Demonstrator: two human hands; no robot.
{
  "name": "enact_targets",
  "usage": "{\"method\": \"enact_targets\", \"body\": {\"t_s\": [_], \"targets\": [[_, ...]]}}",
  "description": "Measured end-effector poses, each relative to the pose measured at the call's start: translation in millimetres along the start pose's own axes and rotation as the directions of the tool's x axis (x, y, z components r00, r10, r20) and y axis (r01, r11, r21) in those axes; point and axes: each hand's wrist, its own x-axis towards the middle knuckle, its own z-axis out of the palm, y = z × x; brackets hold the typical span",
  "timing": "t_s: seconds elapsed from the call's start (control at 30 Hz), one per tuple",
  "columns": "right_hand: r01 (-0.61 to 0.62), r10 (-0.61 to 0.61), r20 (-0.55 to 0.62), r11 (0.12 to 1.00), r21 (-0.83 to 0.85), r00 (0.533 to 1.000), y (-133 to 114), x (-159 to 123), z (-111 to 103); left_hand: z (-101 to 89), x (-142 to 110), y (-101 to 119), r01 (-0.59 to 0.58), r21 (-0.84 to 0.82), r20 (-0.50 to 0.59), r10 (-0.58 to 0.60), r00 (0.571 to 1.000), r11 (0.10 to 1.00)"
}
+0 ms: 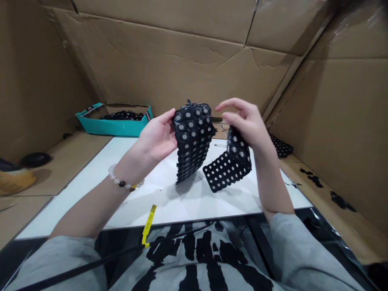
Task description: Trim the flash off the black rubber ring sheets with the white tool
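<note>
My left hand [156,137] holds up a flexible black sheet of round rubber pads with grey centres [193,137], its fingers behind the sheet and the thumb on its left edge. My right hand [245,125] pinches the top of a second black sheet [227,171], which is punched with rows of pale dots and hangs folded below the fingers. The two sheets nearly touch in the air above a white board [157,202]. I cannot tell whether they are joined behind my hands.
A teal box [113,127] at the back left holds several black pieces. Another dotted black sheet [281,146] lies at the right, with black scraps [315,181] on the cardboard. Cardboard walls [151,52] surround the work area. A yellow tag [149,224] hangs on a black cord.
</note>
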Motion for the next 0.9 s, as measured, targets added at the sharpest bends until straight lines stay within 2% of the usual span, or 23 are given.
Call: {"method": "enact_targets", "body": {"t_s": [0.13,0.3,0.4,0.53,0.63,0.77,0.9], "targets": [[0.073,-0.067,0.033,0.971,-0.226,0.997,5.9,-2.4,17.1,6.5,-6.1,-4.0,-0.007,0.012,0.006,0.007,1.0,1.0],[0.148,-0.165,-0.019,0.922,-0.357,0.986,13.7,-2.4,22.7,8.3,-6.7,-5.2,-0.029,-0.021,-0.057,0.028,0.998,0.999],[0.154,-0.202,-0.083,0.906,-0.393,0.976,17.4,-4.3,27.8,6.9,-4.3,-4.8,-0.034,-0.031,-0.056,0.032,0.998,0.999],[0.195,-0.263,-0.152,0.913,-0.358,0.953,20.1,-3.6,30.8,3.5,-0.8,-4.1,-0.019,-0.014,-0.032,0.018,0.999,1.0],[0.257,-0.285,-0.068,0.928,-0.27,0.956,19.1,0.1,18.8,-0.2,1.1,-1.9,-0.005,0.003,-0.007,0.005,1.0,1.0],[0.309,-0.302,0.065,0.942,-0.132,0.951,15.9,4.6,-7.9,-2.5,0.4,2.7,-0.033,0.0,0.007,0.033,0.999,0.999],[0.38,-0.378,0.04,0.923,-0.066,0.925,12.0,5.7,-25.2,0.5,-5.0,4.8,-0.065,0.008,-0.003,0.065,0.998,0.998]]}}
